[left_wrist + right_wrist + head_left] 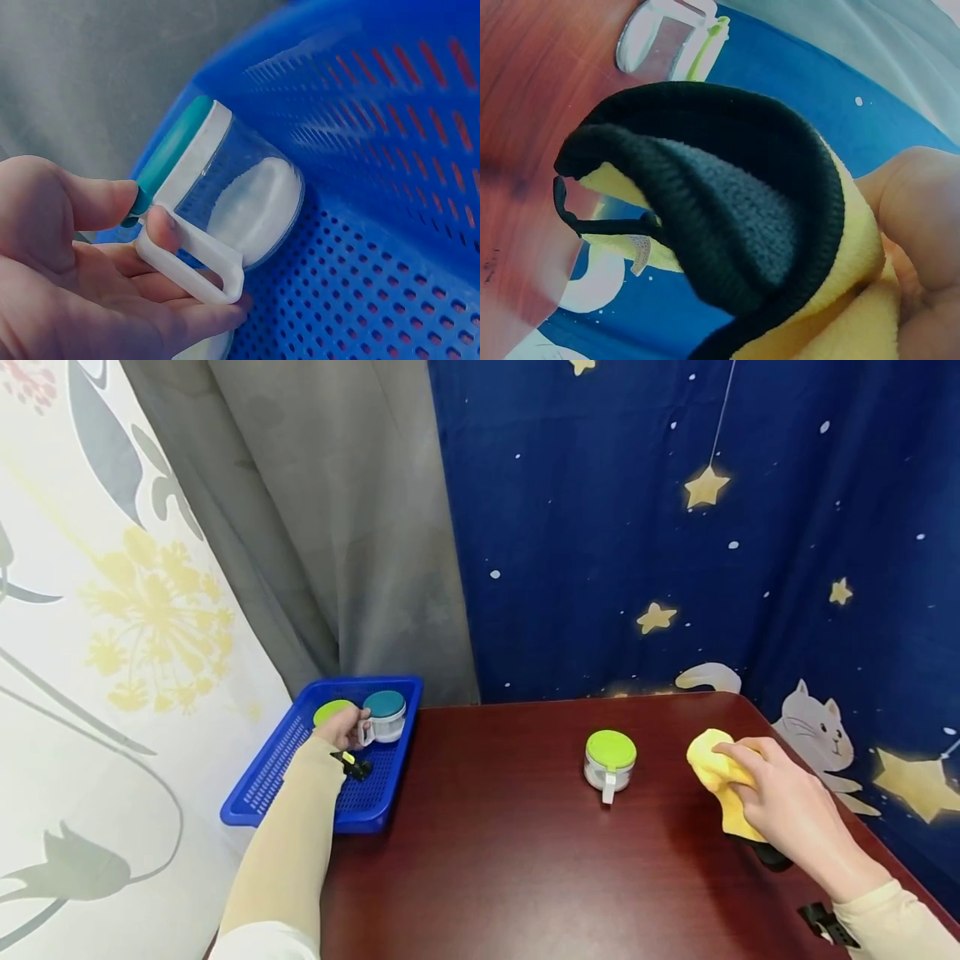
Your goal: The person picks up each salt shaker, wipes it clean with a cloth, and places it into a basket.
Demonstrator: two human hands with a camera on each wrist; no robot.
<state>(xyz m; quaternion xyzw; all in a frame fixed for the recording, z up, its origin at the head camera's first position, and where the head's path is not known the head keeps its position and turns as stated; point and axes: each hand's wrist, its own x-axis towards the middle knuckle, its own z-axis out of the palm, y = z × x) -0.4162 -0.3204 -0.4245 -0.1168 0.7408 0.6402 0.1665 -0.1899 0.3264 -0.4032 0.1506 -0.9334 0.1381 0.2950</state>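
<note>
My left hand (348, 728) grips the white handle of a clear seasoning jar (259, 199) with a teal lid and white contents. One finger goes through the handle loop, and the thumb is against the lid's tab. This jar is inside the blue plastic basket (360, 262), close to its wall. A green-lidded jar (327, 710) beside it is partly hidden by my hand. Over the table's right side my right hand (787, 802) holds a bunched yellow cloth (723, 772) with dark grey lining and black edging (832, 202). Another green-lidded jar (609, 764) stands on the table to its left, handle toward me.
The dark red wooden table (495, 860) carries the basket at its left rear corner. A grey curtain (360, 527) and a blue star-patterned curtain (585, 527) hang behind the table. White floral fabric (112, 652) hangs along the left side.
</note>
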